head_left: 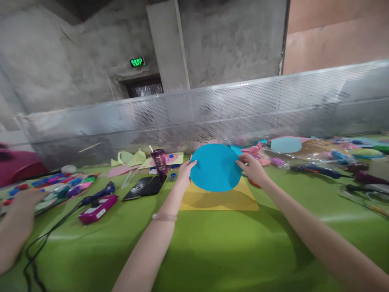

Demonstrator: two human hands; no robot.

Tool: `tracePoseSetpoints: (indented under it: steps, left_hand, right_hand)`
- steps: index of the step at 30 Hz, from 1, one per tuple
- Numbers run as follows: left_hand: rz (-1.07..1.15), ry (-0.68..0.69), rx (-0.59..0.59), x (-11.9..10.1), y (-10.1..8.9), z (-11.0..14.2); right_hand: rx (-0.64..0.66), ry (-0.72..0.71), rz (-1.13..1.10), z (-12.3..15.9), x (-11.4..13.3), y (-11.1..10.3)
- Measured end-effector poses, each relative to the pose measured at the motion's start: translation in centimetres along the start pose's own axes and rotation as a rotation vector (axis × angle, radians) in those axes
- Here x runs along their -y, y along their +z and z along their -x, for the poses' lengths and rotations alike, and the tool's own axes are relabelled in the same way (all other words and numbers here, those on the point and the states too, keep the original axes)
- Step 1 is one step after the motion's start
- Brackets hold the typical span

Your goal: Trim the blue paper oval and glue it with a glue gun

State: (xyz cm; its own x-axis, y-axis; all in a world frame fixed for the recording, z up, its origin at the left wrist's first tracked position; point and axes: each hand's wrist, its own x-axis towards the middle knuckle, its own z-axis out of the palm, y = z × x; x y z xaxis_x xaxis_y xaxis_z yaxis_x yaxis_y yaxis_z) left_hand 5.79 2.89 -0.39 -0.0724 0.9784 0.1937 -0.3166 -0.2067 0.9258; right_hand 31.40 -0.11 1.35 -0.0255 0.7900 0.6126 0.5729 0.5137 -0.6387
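A round sheet of blue paper (215, 167) is held up between my two hands. My left hand (186, 172) pinches its left edge between thumb and fingers. At the opposite edge, my right hand (251, 167) grips the paper the same way. Below it, a yellow sheet (219, 200) lies on the green tabletop (212, 247), partly hidden by the blue circle. A small part of a red ring-shaped thing (254, 183) shows under my right hand.
Left of me are two dark phones (146, 188), a purple cup with a straw (159, 162), a magenta power strip (97, 209) and a glue gun (99, 194). Another person's arm (18, 221) reaches in at far left. A second glue gun (319, 170) lies right. A perforated metal panel (206, 113) stands behind.
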Motion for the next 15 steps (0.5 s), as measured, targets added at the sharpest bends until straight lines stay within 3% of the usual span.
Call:
tracePoseSetpoints:
  steps: [10, 15]
  left_hand:
    - [-0.069, 0.051, -0.004, 0.4, -0.1, -0.2]
    - [-0.224, 0.223, -0.273, 0.1, 1.4, 0.7]
  right_hand:
    - [0.063, 0.154, -0.114, -0.1, 0.5, 0.0]
    - [0.07, 0.195, -0.128, -0.2, 0.1, 0.0]
